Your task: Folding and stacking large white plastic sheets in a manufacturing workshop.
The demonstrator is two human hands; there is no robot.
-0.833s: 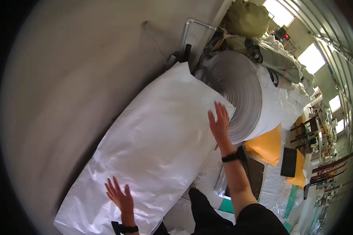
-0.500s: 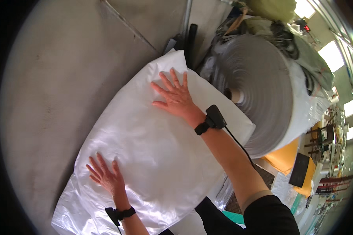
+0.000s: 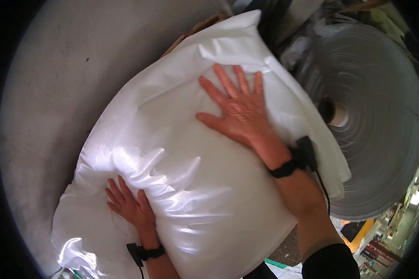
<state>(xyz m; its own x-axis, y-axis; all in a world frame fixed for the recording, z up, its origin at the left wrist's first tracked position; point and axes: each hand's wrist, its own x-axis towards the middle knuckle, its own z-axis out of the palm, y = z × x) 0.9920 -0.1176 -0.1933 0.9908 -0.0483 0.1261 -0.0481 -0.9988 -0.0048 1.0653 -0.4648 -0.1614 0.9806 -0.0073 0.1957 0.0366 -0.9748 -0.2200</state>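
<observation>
Since half a second ago, both hands have pressed further onto the large white woven plastic sack (image 3: 191, 186), which now bulges up and fills much more of the view. A person's right hand (image 3: 239, 111) lies flat on the upper part of the sack, its grip open, fingers (image 3: 223, 79) spread and pointing away from the body, palm touching the fabric. Lower down, the left hand (image 3: 128, 207) rests on the sack's near edge, fingers splayed, grip open, partly tucked against a glossy fold. Each wrist carries a black strap with a small black device (image 3: 307, 151). The sack rests on a grey concrete floor (image 3: 46, 83), which shows beyond the left hand. Just beyond the right hand stands a big grey roll of wound sheet material (image 3: 377, 125), its hollow core facing the camera, the sack's edge lying against it.
</observation>
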